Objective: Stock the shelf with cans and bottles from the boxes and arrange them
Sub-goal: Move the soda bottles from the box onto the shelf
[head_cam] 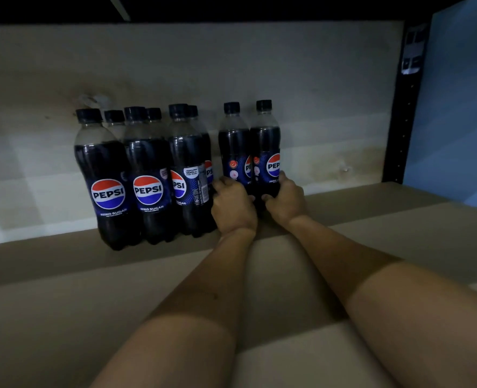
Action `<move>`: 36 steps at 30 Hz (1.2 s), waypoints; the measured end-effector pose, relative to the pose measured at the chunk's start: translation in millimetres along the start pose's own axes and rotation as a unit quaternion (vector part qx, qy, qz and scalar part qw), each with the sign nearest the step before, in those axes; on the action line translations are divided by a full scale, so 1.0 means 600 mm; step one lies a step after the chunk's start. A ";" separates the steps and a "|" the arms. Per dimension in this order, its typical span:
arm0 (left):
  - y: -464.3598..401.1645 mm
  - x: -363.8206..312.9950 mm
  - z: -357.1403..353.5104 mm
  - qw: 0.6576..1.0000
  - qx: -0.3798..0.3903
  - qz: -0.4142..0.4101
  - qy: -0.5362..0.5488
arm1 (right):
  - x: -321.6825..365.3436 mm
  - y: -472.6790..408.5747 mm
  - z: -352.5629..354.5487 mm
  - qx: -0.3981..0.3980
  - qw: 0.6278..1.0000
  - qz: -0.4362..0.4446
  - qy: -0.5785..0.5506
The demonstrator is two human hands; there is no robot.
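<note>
**Clerk:** Left hand [233, 207]: knuckles up, fingers curled round the lower body of the left Pepsi bottle of a pair [234, 152]. Right hand [286, 201]: thumb and fingers wrapped round the base of the right Pepsi bottle of the pair [265, 148]. Both forearms reach in over the shelf board [399, 219].

**Checker:** Landmark for positions?

**Clerk:** Cluster of Pepsi Zero Sugar bottles [148, 177], standing on the shelf board against the pale back panel [231, 65]. Six black caps counted, in two rows; front row of three shows labels facing out, back row mostly hidden.

**Checker:** Held pair, relative to the cluster?

**Clerk:** Just to the right of it, a narrow gap between. Both upright, touching each other side by side, caps about level with the cluster's caps. Whether their bases rest on the board cannot be told; the hands cover them.

**Checker:** Contents and labels?

**Clerk:** Dark cola, black caps, blue labels with the red, white and blue Pepsi globe. Labels on the held pair are turned partly to the right; the globe reads clearly only on the right one.

**Checker:** Other items?

**Clerk:** Black perforated upright [405, 107] well to the right of the cluster, a small paper tag [413, 49] near its top. Blue wall [461, 107] beyond the upright. Dim light throughout.
</note>
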State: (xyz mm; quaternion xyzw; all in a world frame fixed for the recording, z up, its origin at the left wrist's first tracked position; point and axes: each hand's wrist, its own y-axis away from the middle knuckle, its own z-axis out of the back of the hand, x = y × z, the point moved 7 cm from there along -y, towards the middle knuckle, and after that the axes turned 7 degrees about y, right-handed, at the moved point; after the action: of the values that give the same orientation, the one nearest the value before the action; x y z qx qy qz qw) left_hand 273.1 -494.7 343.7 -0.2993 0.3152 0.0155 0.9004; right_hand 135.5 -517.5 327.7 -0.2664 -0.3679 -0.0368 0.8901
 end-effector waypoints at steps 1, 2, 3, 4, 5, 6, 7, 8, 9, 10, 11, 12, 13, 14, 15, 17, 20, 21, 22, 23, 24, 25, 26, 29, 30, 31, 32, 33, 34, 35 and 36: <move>0.001 -0.001 0.000 1.000 -0.005 -0.001 -0.005 | -0.001 -0.001 -0.001 0.004 1.000 0.000 0.005; 0.001 -0.001 -0.001 1.000 -0.008 -0.002 -0.005 | -0.001 -0.002 0.000 0.005 1.000 0.000 0.010; 0.002 -0.001 -0.001 1.000 -0.008 -0.001 -0.003 | 0.000 -0.002 0.000 0.001 1.000 0.002 0.013; 0.002 -0.001 -0.002 1.000 -0.006 0.002 0.002 | 0.000 -0.003 0.000 -0.006 1.000 0.003 0.015; 0.001 0.000 -0.004 1.000 -0.001 0.007 0.010 | -0.002 -0.006 -0.002 -0.013 1.000 0.005 0.015; 0.000 0.002 -0.004 1.000 0.003 0.011 0.023 | -0.003 -0.008 -0.002 -0.020 1.000 0.007 0.012; 0.000 0.003 -0.005 0.999 0.003 0.014 0.040 | -0.005 -0.009 -0.002 -0.025 1.000 0.009 0.007; 0.000 0.004 -0.004 0.998 -0.002 0.013 0.059 | -0.005 -0.008 -0.001 -0.028 1.000 0.013 -0.001; 0.002 0.004 -0.002 0.997 -0.010 0.010 0.074 | -0.003 -0.006 0.003 -0.030 0.999 0.016 -0.009; 0.004 0.003 0.001 0.996 -0.017 0.005 0.084 | -0.001 -0.002 0.007 -0.029 0.999 0.018 -0.016; 0.006 0.002 0.003 0.996 -0.020 0.000 0.087 | 0.001 0.001 0.010 -0.030 0.999 0.021 -0.020; 0.009 0.001 0.005 0.996 -0.017 -0.004 0.084 | 0.001 0.002 0.013 -0.029 0.999 0.021 -0.021; 0.011 -0.001 0.006 0.997 -0.011 -0.006 0.080 | 0.002 0.004 0.014 -0.026 0.999 0.020 -0.020; 0.015 -0.002 0.008 0.997 -0.004 -0.006 0.076 | 0.003 0.008 0.016 -0.021 1.000 0.014 -0.016; 0.019 -0.002 0.010 0.997 0.006 -0.003 0.074 | 0.003 0.012 0.018 -0.015 1.000 0.005 -0.010; 0.027 0.002 0.010 0.997 0.036 0.015 0.068 | -0.003 0.022 0.025 0.000 1.000 -0.028 0.006; 0.042 0.014 0.014 0.994 0.088 0.042 0.044 | -0.009 0.048 0.043 0.030 0.996 -0.056 0.056; 0.049 0.017 0.017 0.992 0.108 0.044 0.037 | -0.009 0.059 0.047 0.042 0.995 -0.055 0.071; 0.058 0.021 0.021 0.990 0.132 0.044 0.031 | -0.009 0.072 0.051 0.054 0.994 -0.049 0.083; 0.069 0.025 0.026 0.987 0.155 0.044 0.025 | -0.007 0.087 0.054 0.067 0.992 -0.041 0.096; 0.082 0.028 0.032 0.984 0.174 0.041 0.016 | -0.006 0.102 0.057 0.080 0.990 -0.033 0.114; 0.096 0.030 0.041 0.981 0.189 0.035 0.005 | -0.003 0.119 0.062 0.092 0.986 -0.025 0.136; 0.111 0.031 0.052 0.980 0.199 0.028 -0.007 | 0.001 0.135 0.067 0.102 0.982 -0.016 0.156; 0.158 0.035 0.087 0.975 0.220 0.009 -0.029 | 0.014 0.188 0.085 0.128 0.976 0.005 0.177; 0.176 0.037 0.099 0.973 0.227 0.003 -0.027 | 0.020 0.206 0.090 0.137 0.972 0.015 0.189; 0.192 0.038 0.111 0.972 0.233 -0.004 -0.024 | 0.026 0.224 0.096 0.146 0.967 0.024 0.207; 0.208 0.040 0.123 0.970 0.240 -0.010 -0.024 | 0.031 0.243 0.101 0.157 0.961 0.031 0.225; 0.223 0.042 0.135 0.969 0.246 -0.015 -0.030 | 0.038 0.262 0.107 0.171 0.956 0.037 0.237; 0.238 0.044 0.147 0.967 0.252 -0.020 -0.040 | 0.045 0.282 0.113 0.185 0.951 0.044 0.242; 0.252 0.047 0.160 0.966 0.255 -0.024 -0.048 | 0.051 0.302 0.120 0.194 0.948 0.052 0.245; 0.266 0.048 0.173 0.965 0.257 -0.030 -0.054 | 0.059 0.320 0.127 0.199 0.946 0.060 0.248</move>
State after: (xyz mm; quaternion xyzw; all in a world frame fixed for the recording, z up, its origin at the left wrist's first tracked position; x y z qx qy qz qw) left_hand 319.4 -311.5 307.3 -0.0659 0.2510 -0.0766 0.9627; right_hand 162.9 -310.3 310.3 -0.0880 -0.1184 0.0253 0.9887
